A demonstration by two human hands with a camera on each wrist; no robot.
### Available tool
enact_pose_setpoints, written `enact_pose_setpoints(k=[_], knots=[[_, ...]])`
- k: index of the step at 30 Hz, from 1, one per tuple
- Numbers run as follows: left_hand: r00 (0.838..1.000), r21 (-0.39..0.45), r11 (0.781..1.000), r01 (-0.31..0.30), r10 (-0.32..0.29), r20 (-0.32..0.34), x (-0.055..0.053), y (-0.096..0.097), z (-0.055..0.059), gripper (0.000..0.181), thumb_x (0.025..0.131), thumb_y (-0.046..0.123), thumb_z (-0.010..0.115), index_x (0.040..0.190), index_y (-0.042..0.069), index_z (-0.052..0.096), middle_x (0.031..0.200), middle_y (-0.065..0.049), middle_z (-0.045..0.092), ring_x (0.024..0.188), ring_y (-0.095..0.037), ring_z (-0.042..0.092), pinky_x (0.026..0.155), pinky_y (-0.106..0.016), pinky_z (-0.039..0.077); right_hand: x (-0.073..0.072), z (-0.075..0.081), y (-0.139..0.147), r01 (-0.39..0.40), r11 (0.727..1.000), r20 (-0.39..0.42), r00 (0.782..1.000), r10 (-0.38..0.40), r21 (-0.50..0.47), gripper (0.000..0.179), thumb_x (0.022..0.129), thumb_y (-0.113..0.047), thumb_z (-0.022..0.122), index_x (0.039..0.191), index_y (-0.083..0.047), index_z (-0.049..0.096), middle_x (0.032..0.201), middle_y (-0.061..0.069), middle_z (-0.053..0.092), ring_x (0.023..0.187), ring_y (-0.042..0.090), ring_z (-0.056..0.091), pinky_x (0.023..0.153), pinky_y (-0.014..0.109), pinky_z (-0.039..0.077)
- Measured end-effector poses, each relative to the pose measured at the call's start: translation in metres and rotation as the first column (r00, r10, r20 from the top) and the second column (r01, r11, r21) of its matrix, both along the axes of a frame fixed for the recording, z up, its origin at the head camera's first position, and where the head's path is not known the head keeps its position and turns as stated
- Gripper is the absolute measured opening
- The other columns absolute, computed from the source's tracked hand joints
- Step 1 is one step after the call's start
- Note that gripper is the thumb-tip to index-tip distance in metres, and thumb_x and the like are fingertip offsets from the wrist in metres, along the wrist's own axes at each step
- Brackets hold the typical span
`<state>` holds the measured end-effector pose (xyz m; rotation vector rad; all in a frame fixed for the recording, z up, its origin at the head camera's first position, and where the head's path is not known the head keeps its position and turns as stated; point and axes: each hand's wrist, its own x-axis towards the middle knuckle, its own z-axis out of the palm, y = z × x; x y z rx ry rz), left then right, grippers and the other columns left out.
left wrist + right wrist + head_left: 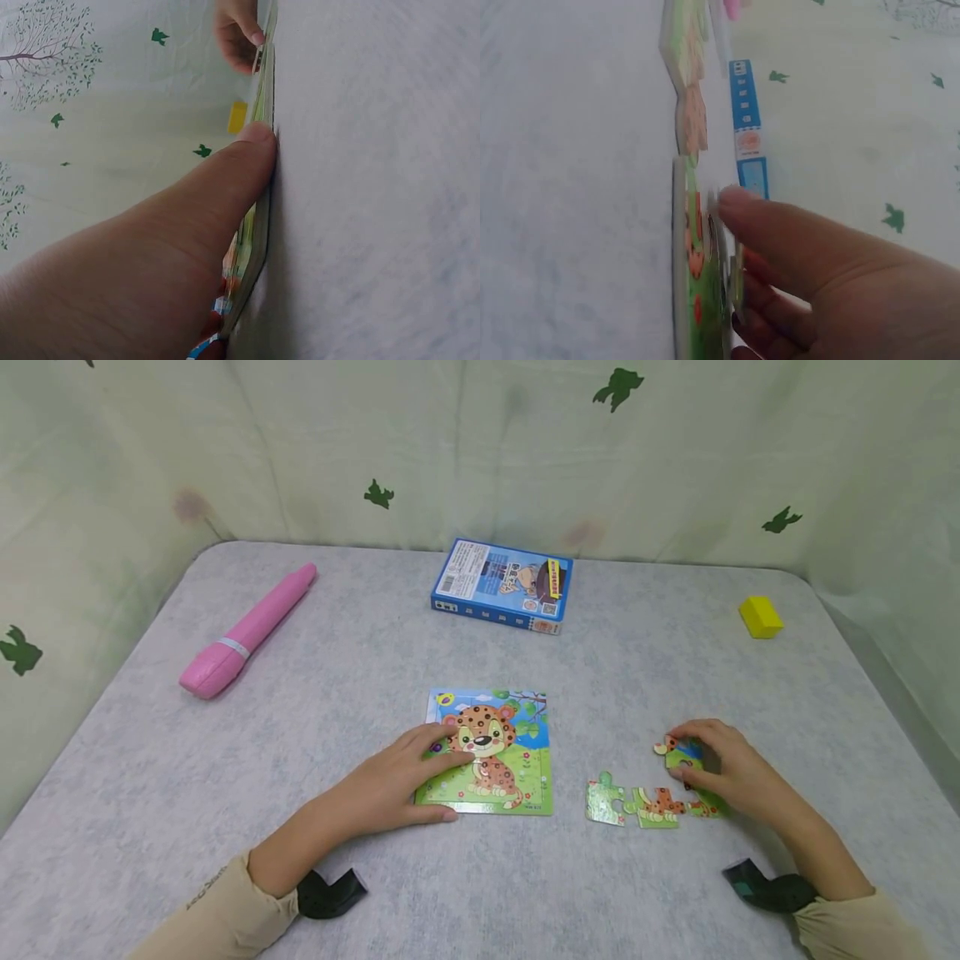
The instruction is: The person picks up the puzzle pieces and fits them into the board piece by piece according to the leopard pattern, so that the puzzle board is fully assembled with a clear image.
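Observation:
A square leopard puzzle board [528, 760] lies on the table in front of my left hand [382, 781]. The fingers of that hand rest spread over the board's left part, with the thumb along its lower edge. To the right, my right hand [731, 768] pinches a puzzle piece [684, 753] between thumb and fingers. Just below it are loose puzzle pieces: a green one [603, 802], one with spotted legs [660, 808] and one partly under the hand [705, 806]. In the right wrist view, the thumb and curled fingers [772, 322] close in just above the green-edged piece [694, 285].
A blue box [498, 585] lies at the back middle of the table. Toward the back left is a pink, club-shaped object [251, 631] with a pale band. A yellow block [761, 617] sits at the back right. Pale curtains with green bird shapes hang behind the table.

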<state>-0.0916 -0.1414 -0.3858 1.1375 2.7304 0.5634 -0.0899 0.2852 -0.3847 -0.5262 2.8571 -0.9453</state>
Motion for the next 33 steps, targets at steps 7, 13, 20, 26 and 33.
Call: enact_pose_setpoints(k=[7,13,20,26,33], knots=[[1.0,0.0,1.0,0.007,-0.007,-0.004,0.0,0.001,0.0,0.066,0.079,0.058,0.056,0.134,0.025,0.043,0.145,-0.006,0.021,0.132,-0.023,0.016,0.099,-0.043,0.029,0.001,0.012,-0.016,-0.021,1.0,-0.093,0.995,0.021,0.007,0.041,0.08,-0.016,0.069,0.116,-0.003,0.053,0.113,0.011,0.052,0.098,0.025,0.045,0.079,0.044,0.037],[0.998,-0.009,1.0,0.017,-0.017,-0.068,0.0,0.003,0.001,0.065,0.079,0.055,0.058,0.132,0.02,0.045,0.143,-0.009,0.025,0.13,-0.025,0.02,0.101,-0.041,0.025,-0.002,0.023,-0.046,-0.097,0.994,-0.188,0.978,0.085,-0.057,0.044,0.076,-0.009,0.072,0.117,-0.004,0.055,0.115,0.004,0.052,0.097,0.017,0.043,0.074,0.037,0.04],[0.994,-0.007,0.998,0.066,-0.067,-0.086,0.001,0.009,0.002,0.064,0.08,0.047,0.06,0.131,0.012,0.045,0.14,-0.003,0.033,0.13,-0.021,0.023,0.103,-0.036,0.022,-0.006,0.027,-0.093,-0.216,0.969,-0.219,0.958,0.186,-0.121,0.044,0.075,-0.011,0.073,0.116,-0.006,0.056,0.113,-0.002,0.054,0.105,0.017,0.041,0.077,0.038,0.042],[0.993,-0.004,0.997,0.072,-0.072,-0.091,0.001,0.011,0.002,0.061,0.08,0.045,0.059,0.128,0.009,0.047,0.138,-0.003,0.036,0.128,-0.019,0.028,0.103,-0.036,0.023,-0.011,0.018,-0.129,-0.25,0.962,-0.133,0.963,0.235,-0.113,0.041,0.078,-0.018,0.071,0.115,-0.007,0.056,0.111,0.0,0.053,0.106,0.019,0.041,0.085,0.04,0.038],[0.981,-0.046,0.997,0.07,-0.077,-0.178,-0.004,0.016,0.001,0.063,0.078,0.053,0.058,0.124,0.012,0.049,0.127,0.0,0.044,0.118,-0.021,0.038,0.098,-0.038,0.028,-0.022,0.003,-0.151,-0.24,0.968,-0.052,0.97,0.236,-0.073,0.043,0.078,-0.023,0.071,0.116,-0.009,0.058,0.109,0.003,0.052,0.103,0.02,0.041,0.083,0.038,0.039]])
